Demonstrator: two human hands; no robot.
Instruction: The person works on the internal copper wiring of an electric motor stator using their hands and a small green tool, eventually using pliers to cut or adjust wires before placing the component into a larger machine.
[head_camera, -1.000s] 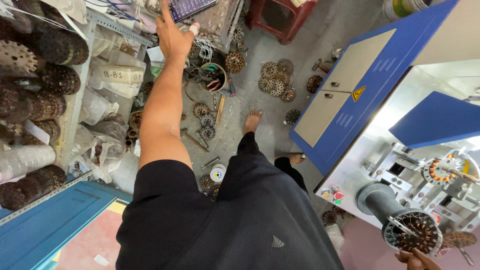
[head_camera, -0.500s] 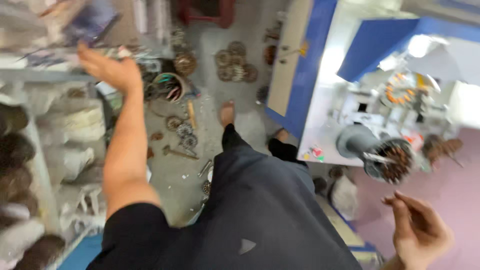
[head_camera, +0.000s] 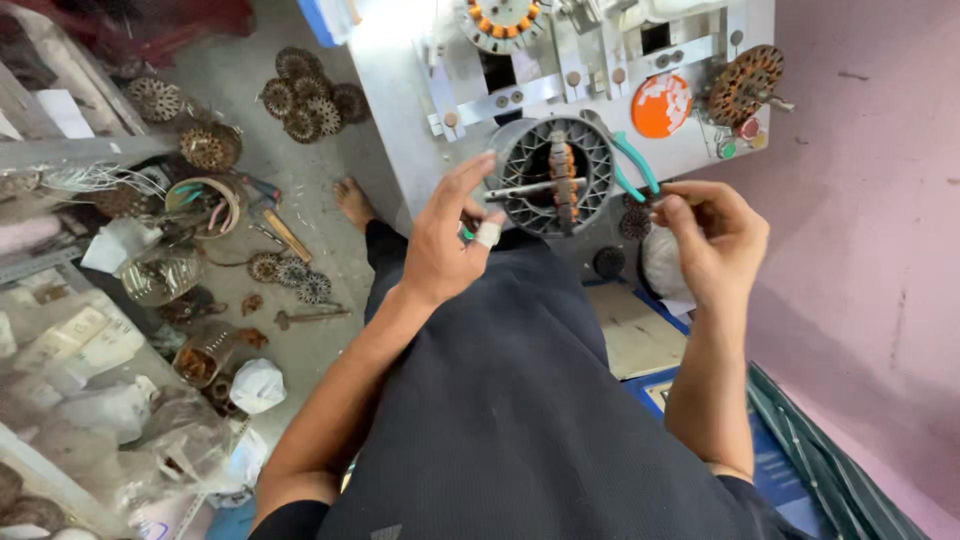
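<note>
A round grey fixture (head_camera: 530, 150) on the winding machine (head_camera: 400, 90) holds a copper-wound stator core (head_camera: 562, 178), with a metal rod (head_camera: 520, 189) across it. My left hand (head_camera: 445, 240) reaches up to the fixture's left rim with its fingers spread. White tape (head_camera: 487, 235) wraps the thumb tip, and a small green bit shows beside it. My right hand (head_camera: 712, 235) is just right of the fixture, closed on the teal-handled pliers (head_camera: 635, 165), which point towards the core. My lap in dark cloth (head_camera: 520, 400) fills the lower middle.
Several wound stators (head_camera: 305, 95) lie on the concrete floor, with a bowl of tools (head_camera: 200, 205) and loose parts nearby. Shelves with plastic bags (head_camera: 90, 400) stand at the left. My bare foot (head_camera: 352, 200) rests by the machine. A pink wall (head_camera: 870, 250) is at the right.
My left hand has come down from the shelf at the left to the fixture. My right hand has risen beside it with the pliers. The view has swung towards the machine.
</note>
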